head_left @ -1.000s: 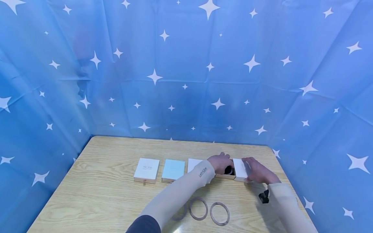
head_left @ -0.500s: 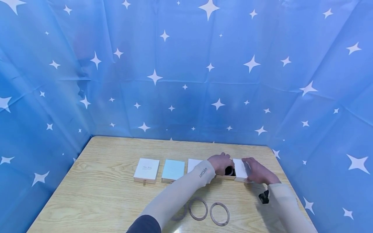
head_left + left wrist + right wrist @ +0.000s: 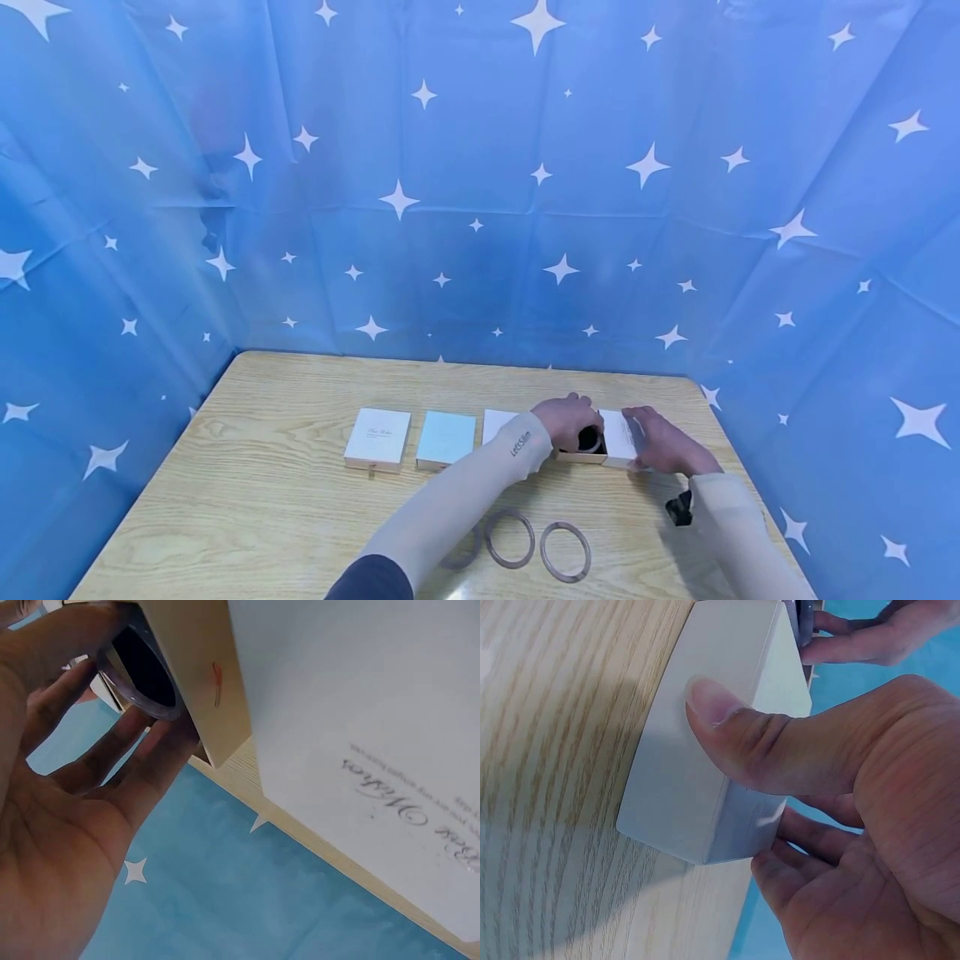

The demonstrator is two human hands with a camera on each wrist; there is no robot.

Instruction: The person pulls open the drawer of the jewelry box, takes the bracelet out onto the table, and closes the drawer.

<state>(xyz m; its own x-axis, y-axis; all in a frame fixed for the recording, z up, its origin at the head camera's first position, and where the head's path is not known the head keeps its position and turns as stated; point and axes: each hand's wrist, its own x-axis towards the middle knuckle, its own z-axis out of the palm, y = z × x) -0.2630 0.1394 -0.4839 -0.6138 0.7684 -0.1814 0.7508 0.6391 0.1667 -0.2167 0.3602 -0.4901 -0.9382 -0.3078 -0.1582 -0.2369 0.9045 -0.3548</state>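
My left hand (image 3: 566,423) reaches into the pulled-out drawer (image 3: 583,457) of a white gift box (image 3: 618,438). In the left wrist view, its thumb and fingers hold a translucent purplish bangle (image 3: 136,698) at the dark drawer opening. The bangle stands tilted, and part of its ring is hidden by the hand. My right hand (image 3: 663,440) grips the box's white outer sleeve from the right side. In the right wrist view, the thumb presses one face of the sleeve (image 3: 682,765) while the fingers curl behind it.
Left along the row stand a partly covered white box (image 3: 497,422), a pale blue box (image 3: 446,437) and another white box (image 3: 377,435). Nearer on the wooden table (image 3: 247,500) lie bangles (image 3: 566,552), one partly behind the left sleeve. A starry blue curtain (image 3: 480,183) surrounds the table.
The bangle's visible rim has shifted slightly inside the drawer under my left hand. My right hand and the box sleeve stay in place.
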